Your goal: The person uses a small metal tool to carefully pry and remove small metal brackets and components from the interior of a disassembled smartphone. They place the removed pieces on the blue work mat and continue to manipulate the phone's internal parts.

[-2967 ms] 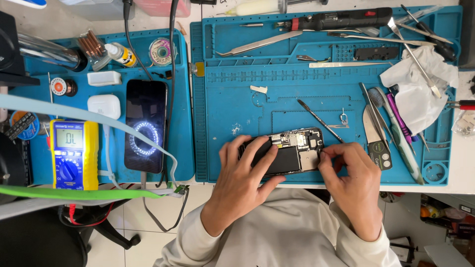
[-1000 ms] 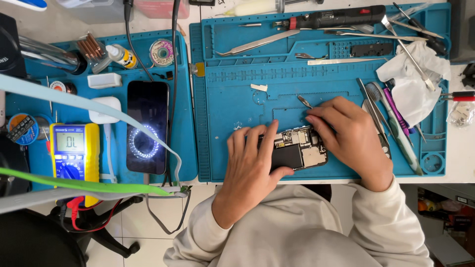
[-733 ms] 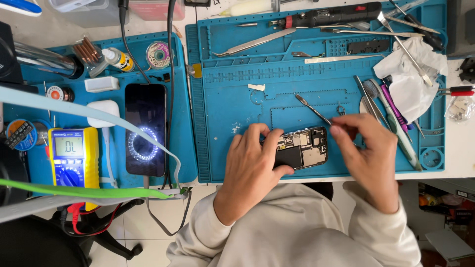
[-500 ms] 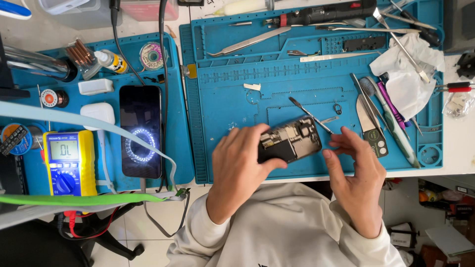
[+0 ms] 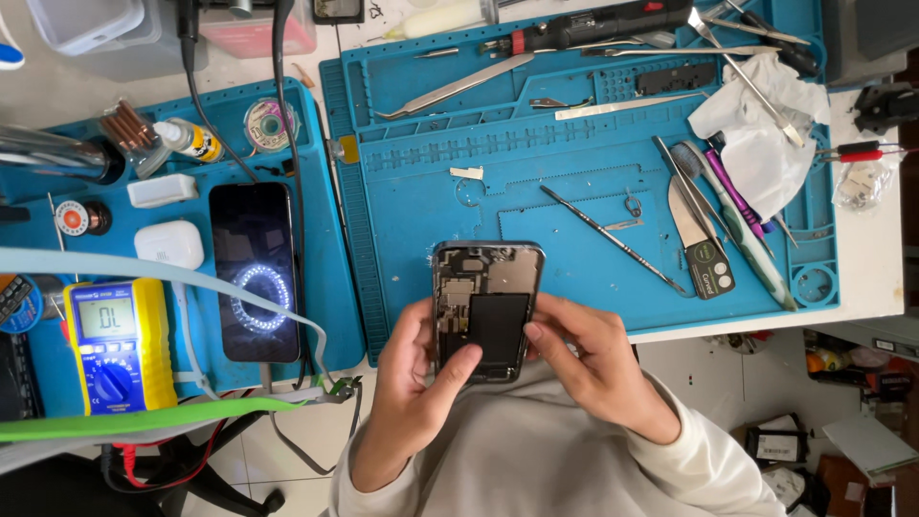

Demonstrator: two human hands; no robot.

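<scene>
Both our left hand [image 5: 414,383] and right hand [image 5: 598,369] are gripping the opened phone [image 5: 485,308] at centre frame, inspecting; next needs careful tool work.

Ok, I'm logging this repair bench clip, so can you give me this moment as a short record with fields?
held item: opened phone, internals facing up, lifted off the mat
left hand: left hand grips the phone's left edge, thumb on its black battery
right hand: right hand holds the right edge
work surface: blue repair mat
nearby tools: thin metal probe, tweezers
left side: yellow multimeter, second phone with lit ring
</scene>
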